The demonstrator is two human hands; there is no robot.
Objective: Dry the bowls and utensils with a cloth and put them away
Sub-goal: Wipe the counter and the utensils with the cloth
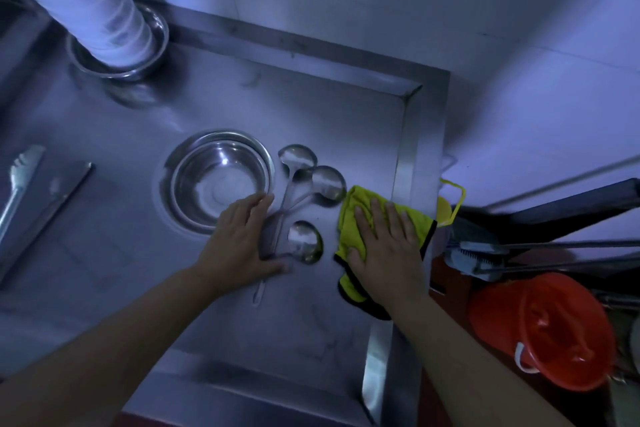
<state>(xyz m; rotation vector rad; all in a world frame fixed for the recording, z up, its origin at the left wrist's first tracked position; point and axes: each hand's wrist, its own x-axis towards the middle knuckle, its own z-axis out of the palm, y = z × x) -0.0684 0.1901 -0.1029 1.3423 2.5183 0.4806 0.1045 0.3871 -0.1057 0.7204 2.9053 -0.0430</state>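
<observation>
A stack of steel bowls sits in the middle of the steel counter. Three steel ladles lie beside it: two with crossed handles and one nearer me. My left hand lies flat over the ladle handles, fingers straight, fingertips at the bowl's rim. My right hand presses flat on a yellow-green cloth with a black edge, at the counter's right rim.
A tall stack of white cups stands in a steel bowl at the back left. Tongs lie at the far left. Off the counter's right edge are an orange bucket, brushes and metal rods.
</observation>
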